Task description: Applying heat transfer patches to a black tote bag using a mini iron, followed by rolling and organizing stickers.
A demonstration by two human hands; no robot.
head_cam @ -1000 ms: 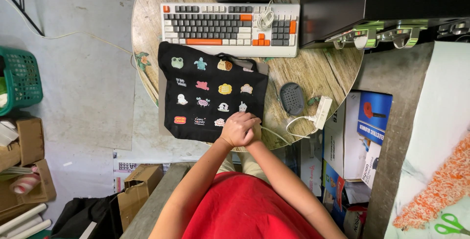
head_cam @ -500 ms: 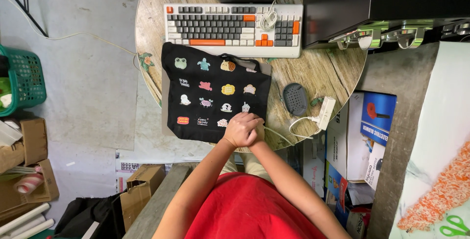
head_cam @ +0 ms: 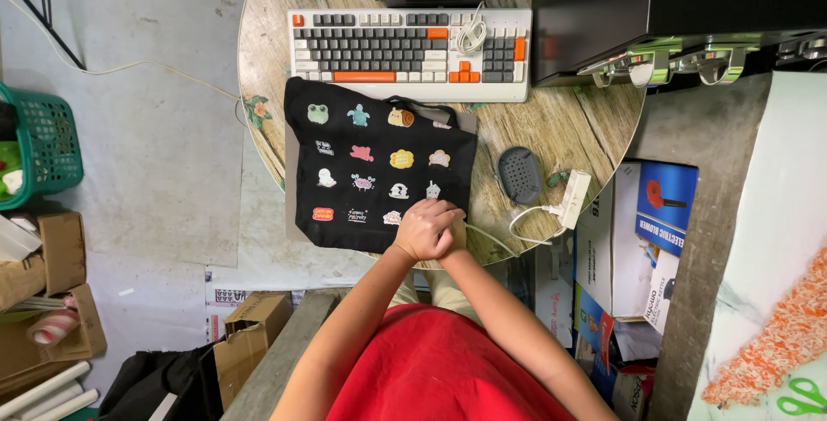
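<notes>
**Round wooden table, hands joined on a patch-covered tote**

Round and wood-grained, the table (head_cam: 568, 132) stands over a grey concrete floor, with cardboard boxes (head_cam: 642, 231) stacked at its right and a green basket (head_cam: 39, 149) far off to the left. At the far edge lies a white, grey and orange keyboard (head_cam: 412, 55). Near of it, a black tote bag (head_cam: 375, 171) lies flat with rows of small colourful patches facing up, its near right corner close to the table's near rim.

Both hands meet at that corner. The left hand (head_cam: 422, 230) lies on top, curled over, knuckles up, pressing on the fabric; the right hand (head_cam: 450, 242) is tucked beneath and beside it, mostly hidden, so I cannot tell whether it grasps anything. A dark oval mouse (head_cam: 519, 174) and a white power adapter (head_cam: 573, 199) with its cable sit just right of the bag.

Working at this corner would go best, in my judgement, with the cloth kept flat and taut, and the white cable kept free of the fingers
</notes>
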